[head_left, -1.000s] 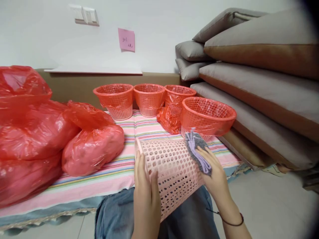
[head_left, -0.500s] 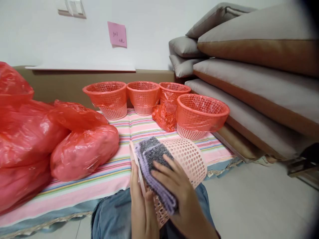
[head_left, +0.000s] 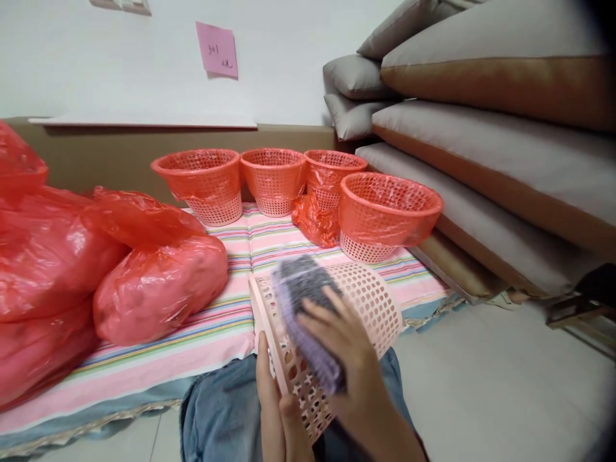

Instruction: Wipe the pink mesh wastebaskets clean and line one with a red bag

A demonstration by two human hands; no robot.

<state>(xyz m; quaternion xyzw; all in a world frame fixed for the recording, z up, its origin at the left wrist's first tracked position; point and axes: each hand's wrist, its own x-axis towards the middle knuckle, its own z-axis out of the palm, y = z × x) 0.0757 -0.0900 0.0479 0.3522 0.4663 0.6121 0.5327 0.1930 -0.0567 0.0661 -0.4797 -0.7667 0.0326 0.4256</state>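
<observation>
A pale pink perforated plastic basket [head_left: 370,301] lies on its side across my lap, its rim facing left. My left hand [head_left: 279,410] grips that rim from below, with the thumb on the near side. My right hand [head_left: 344,346] presses a folded grey and lilac cloth [head_left: 308,314] against the basket's outer wall, fingers spread over the cloth. The cloth is slightly blurred by motion and covers part of the holes.
Several upright baskets [head_left: 274,173] lined with red plastic bags stand at the back of the striped cloth [head_left: 235,321]. A crumpled red bag [head_left: 317,221] lies among them. Full red bags [head_left: 163,282] are at left; grey cushions [head_left: 481,141] are stacked at right.
The grey and lilac cloth has slid right along the basket, away from the rim, under my right hand. My left hand still holds the rim, slightly lower. The whole view has shifted a little.
</observation>
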